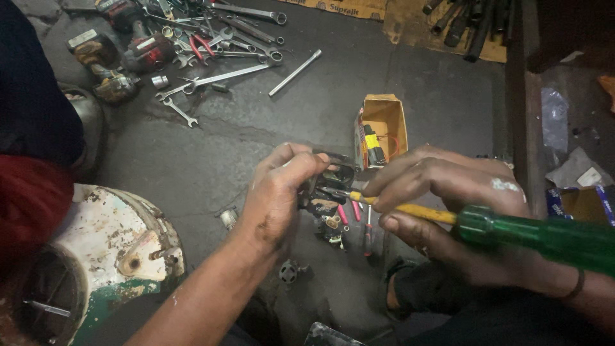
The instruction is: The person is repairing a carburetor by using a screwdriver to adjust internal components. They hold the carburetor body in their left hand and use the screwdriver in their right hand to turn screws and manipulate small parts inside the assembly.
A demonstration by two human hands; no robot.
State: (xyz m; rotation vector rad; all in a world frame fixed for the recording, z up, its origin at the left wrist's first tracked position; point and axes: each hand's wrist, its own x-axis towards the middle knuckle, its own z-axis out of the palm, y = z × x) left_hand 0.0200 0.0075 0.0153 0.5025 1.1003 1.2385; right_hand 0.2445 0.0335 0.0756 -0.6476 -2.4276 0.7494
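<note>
An open yellow carton (382,128) lies on the floor just past centre, toward one o'clock; it is oblong, its inside orange-brown. At twelve o'clock, along the top edge, lies flat brown cardboard (359,8) with dark print. At three o'clock, by the right edge, sits a blue-and-white packet (580,200) beside a grey wrapper (573,168).

Glossy green plastic screwdriver handle (544,236), matt concrete floor (256,141)

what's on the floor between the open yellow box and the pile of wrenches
Head view: mostly bare grey floor between the yellow box and the wrenches; only a straight metal bar lies there.
</note>
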